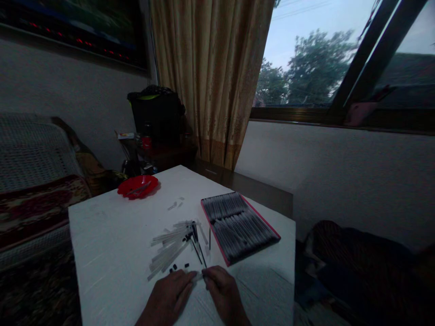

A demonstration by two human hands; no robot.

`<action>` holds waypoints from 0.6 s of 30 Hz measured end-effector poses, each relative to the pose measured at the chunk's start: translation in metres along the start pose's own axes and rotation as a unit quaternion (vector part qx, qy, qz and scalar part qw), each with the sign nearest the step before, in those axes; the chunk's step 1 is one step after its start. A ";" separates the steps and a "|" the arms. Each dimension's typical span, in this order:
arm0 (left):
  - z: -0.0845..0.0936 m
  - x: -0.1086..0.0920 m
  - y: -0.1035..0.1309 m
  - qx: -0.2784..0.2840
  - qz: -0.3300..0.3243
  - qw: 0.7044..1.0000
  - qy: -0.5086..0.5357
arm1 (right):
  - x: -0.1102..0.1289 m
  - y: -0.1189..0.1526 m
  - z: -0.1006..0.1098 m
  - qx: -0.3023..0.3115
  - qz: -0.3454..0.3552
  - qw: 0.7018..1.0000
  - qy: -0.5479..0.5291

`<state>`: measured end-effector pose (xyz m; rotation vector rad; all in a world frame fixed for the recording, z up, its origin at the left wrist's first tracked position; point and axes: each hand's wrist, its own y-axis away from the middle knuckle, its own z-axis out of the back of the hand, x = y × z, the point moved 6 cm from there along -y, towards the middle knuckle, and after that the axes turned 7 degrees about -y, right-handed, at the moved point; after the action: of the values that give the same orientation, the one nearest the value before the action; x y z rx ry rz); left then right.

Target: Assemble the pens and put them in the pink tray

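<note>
Left hand [169,291] pinches a translucent tube [197,275], right hand [220,283] a small dark piece [204,273] beside it, at the white table's [105,258] near side. Risk — slack pinch could drop either; a left-hand nudge could scatter the black caps [175,267]. Pink-edged case [217,240] right, red dish [126,185] far left; gold curtain [217,81], window [306,68] — dim light.

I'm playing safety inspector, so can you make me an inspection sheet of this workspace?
Surface: white tabletop, partly covered.
Job's things: clear tubes, loosely piled; dark rods and black bits beside them; pink-edged tray with two rows of slim pieces.
Clutter: red dish near the far left edge.
Grips: left grip pinches a clear piece; right grip is at its other end, hold unclear.
Cables: on the tabletop, nothing seen.
Surroundings: curtain, window, wall screen, woven seat.
</note>
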<state>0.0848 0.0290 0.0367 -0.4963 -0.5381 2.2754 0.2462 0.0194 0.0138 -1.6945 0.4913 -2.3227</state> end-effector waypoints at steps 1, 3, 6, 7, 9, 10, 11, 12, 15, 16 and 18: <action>-0.001 0.000 0.000 -0.001 -0.005 1.000 -0.002 | 0.000 0.000 0.000 0.001 0.005 1.000 0.005; -0.002 -0.001 0.001 0.001 -0.010 1.000 -0.007 | -0.001 0.000 -0.001 0.001 0.013 1.000 0.011; -0.003 -0.001 0.001 0.009 -0.011 1.000 -0.013 | 0.001 0.000 -0.001 0.006 0.016 1.000 0.019; -0.003 -0.001 0.000 0.011 -0.010 1.000 -0.013 | 0.001 0.000 -0.002 0.008 0.012 1.000 0.022; -0.002 -0.002 -0.001 0.012 -0.013 1.000 -0.013 | 0.002 0.001 -0.003 0.014 -0.001 0.999 0.032; -0.001 -0.003 -0.001 0.011 -0.017 1.000 -0.013 | 0.003 0.001 -0.003 0.016 -0.006 0.999 0.041; 0.001 -0.004 -0.002 0.008 -0.021 1.000 -0.014 | 0.003 0.001 -0.004 0.015 -0.007 0.998 0.055; 0.002 -0.006 -0.002 0.005 -0.026 1.000 -0.015 | 0.005 0.001 -0.004 0.012 -0.004 0.997 0.073; 0.006 -0.010 -0.003 -0.005 -0.040 0.999 -0.019 | 0.008 0.003 -0.006 0.000 0.022 0.990 0.139; 0.007 -0.011 -0.003 -0.005 -0.045 0.999 -0.020 | 0.009 0.003 -0.007 -0.001 0.028 0.987 0.160; 0.008 -0.013 -0.002 -0.001 -0.054 0.998 -0.021 | 0.008 0.003 -0.011 0.002 0.028 0.981 0.194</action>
<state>0.0906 0.0192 0.0469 -0.4103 -0.5739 2.1863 0.2336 0.0151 0.0170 -1.2052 0.5917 -2.6154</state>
